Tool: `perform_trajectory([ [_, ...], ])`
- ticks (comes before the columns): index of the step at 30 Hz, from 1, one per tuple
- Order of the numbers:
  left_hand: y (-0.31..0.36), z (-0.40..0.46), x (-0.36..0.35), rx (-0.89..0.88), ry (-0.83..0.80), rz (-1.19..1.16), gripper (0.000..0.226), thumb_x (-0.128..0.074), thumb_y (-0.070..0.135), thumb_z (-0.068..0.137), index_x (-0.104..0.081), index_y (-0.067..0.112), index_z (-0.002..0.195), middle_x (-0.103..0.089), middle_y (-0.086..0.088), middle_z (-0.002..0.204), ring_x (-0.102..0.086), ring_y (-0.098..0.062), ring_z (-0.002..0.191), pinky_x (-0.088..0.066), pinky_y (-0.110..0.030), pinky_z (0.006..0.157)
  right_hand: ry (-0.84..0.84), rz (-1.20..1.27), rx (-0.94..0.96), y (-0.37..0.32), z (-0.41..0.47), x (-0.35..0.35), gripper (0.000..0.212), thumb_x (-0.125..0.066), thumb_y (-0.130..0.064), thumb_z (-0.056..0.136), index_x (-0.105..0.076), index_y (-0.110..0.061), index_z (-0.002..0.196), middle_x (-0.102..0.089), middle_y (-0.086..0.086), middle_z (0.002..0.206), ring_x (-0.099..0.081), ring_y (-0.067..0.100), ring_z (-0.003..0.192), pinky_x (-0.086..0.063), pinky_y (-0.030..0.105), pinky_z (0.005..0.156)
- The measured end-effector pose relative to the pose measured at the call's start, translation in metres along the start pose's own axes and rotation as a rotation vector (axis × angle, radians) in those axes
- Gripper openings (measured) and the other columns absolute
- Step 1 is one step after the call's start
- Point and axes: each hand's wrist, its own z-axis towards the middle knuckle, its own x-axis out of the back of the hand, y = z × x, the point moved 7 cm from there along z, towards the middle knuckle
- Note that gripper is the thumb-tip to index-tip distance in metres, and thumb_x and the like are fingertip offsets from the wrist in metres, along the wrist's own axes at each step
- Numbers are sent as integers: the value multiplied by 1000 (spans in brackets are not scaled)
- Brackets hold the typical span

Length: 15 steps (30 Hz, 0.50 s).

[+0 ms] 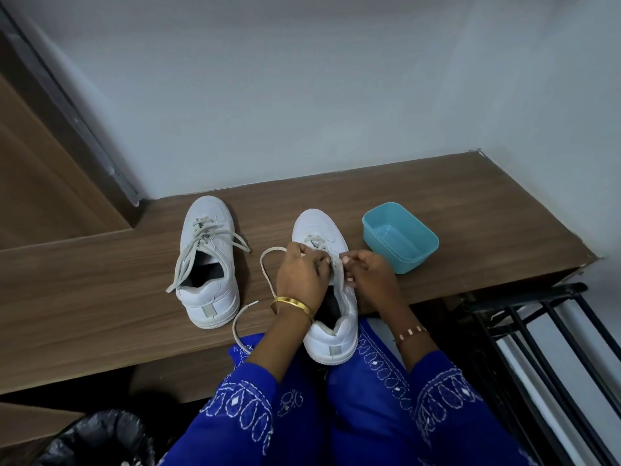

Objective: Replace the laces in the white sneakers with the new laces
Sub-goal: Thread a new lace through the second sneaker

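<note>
A: Where are the 2 sneakers?

B: Both on the wooden table [437, 210]. The left sneaker [208, 264] stands loosely laced; the right sneaker [331, 297] overhangs the near edge.

A: And each grip?

B: The left hand [302, 274] and right hand [364, 269] both pinch its lace [268, 280] at the eyelets.

A: Risk?

B: I'd guess a hard tug could drag that sneaker off, or bump the blue tub [401, 237].

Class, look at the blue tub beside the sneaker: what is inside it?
The blue tub looks empty: its bare floor and inner walls show. Only the foot of its near wall is hidden by the rim.
</note>
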Motion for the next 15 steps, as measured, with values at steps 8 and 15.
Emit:
perform_trajectory([
  [8, -7, -11, -1, -78, 29, 62, 34, -60, 12, 81, -62, 13, 115, -51, -13, 116, -49, -30, 109, -46, -41, 87, 19, 103, 2, -10, 2, -5, 7, -61, -7, 86, -64, -7, 80, -63, 2, 69, -58, 4, 57, -48, 14, 55],
  [15, -33, -30, 19, 27, 239, 73, 48, -74, 22, 71, -59, 10, 115, -53, -14, 110, -52, -32, 98, -37, -36, 78, 246, 606, -111, -17, 4, 32, 14, -46, -9, 95, -57, -5, 88, -69, 11, 89, -67, 17, 76, -56, 26, 70],
])
